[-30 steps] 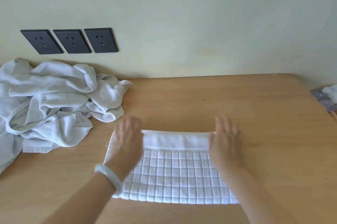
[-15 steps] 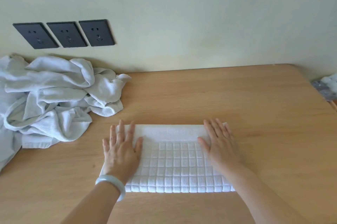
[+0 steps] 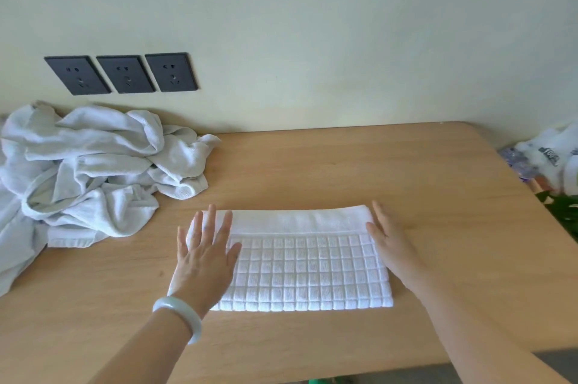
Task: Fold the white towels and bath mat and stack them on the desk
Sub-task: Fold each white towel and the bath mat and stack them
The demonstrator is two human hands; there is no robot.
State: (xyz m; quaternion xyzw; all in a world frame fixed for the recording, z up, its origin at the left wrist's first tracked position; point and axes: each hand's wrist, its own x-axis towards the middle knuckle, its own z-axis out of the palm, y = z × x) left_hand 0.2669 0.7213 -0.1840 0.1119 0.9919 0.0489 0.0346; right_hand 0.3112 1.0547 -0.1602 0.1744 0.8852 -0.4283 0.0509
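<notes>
A folded white bath mat (image 3: 306,268) with a square grid weave lies flat near the front of the wooden desk (image 3: 359,171). My left hand (image 3: 205,253) rests flat on its left end, fingers straight and spread. My right hand (image 3: 392,246) lies along its right edge, fingers straight, touching the mat's side. A pile of crumpled white towels (image 3: 90,171) sits at the desk's left, against the wall and apart from the mat.
Three black wall sockets (image 3: 125,73) hang above the towel pile. A white plastic bag (image 3: 550,158) and green leaves (image 3: 563,208) lie beyond the desk's right edge. Bare desk top stretches behind and to the right of the mat.
Both hands have slid outward from the mat's top surface to its left and right ends. The camera has tilted, so the mat sits lower in view.
</notes>
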